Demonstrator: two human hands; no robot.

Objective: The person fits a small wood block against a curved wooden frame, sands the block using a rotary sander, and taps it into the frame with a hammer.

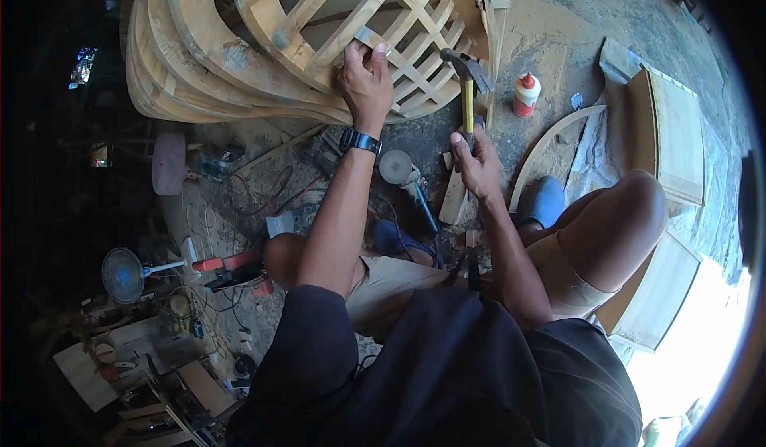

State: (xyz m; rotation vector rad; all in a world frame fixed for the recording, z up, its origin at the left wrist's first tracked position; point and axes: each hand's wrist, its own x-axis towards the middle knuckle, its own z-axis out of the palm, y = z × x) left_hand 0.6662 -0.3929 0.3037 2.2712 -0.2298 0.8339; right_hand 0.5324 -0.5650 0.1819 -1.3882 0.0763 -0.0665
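Curved wooden ribs and a crossed lattice form a large wooden frame at the top. My left hand, with a watch on the wrist, pinches a small flat greyish piece against a lattice strip. In my right hand is a claw hammer with a yellow and black handle. The hammer's head is raised beside the lattice's right edge, apart from my left hand.
A glue bottle with a red cap stands right of the hammer. An angle grinder lies below the frame, near cords. A curved wooden strip and a pale panelled box are at right. A small fan is at left.
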